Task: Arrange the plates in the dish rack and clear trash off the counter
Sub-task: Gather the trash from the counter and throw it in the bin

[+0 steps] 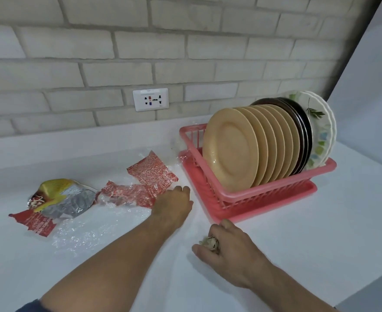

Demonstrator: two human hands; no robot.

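Observation:
A pink dish rack [237,195] stands on the white counter at the right. Upright in it are several tan plates [230,148], dark brown plates [303,129] behind them, and floral white plates [321,131] at the back. Left of the rack lies a torn red-and-clear plastic wrapper [151,172], and further left a crumpled yellow-and-silver packet [61,197]. My left hand [174,204] reaches onto the wrapper's right edge, fingers curled down on it. My right hand [228,248] is closed round a small wad of pale scraps [210,243] in front of the rack.
Clear crinkled plastic film [90,230] spreads over the counter in front of the wrappers. A wall socket [150,99] sits in the brick wall behind. The counter's right edge [365,287] drops off near my right forearm.

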